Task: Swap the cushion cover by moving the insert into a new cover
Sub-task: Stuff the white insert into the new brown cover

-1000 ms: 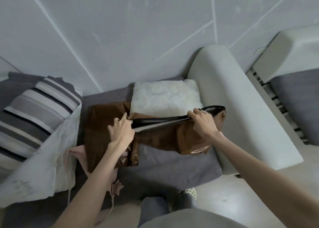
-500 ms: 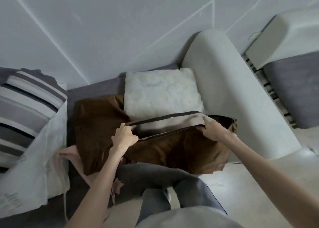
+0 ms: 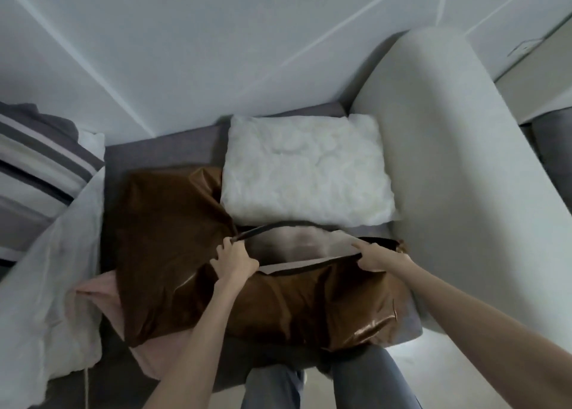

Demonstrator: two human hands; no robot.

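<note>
we gripped the brown cover [image 3: 173, 241] at each end of its opening, left hand [image 3: 234, 261] and right hand [image 3: 379, 256] pulling the mouth wide toward the bare white insert [image 3: 306, 173], which lay just beyond on the sofa seat [image 3: 161, 148], ready, we judged, to slide in.

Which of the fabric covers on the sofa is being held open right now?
The glossy brown cover: the left hand and right hand grip its dark-edged opening. The pink cover lies flat underneath it, untouched.
</note>
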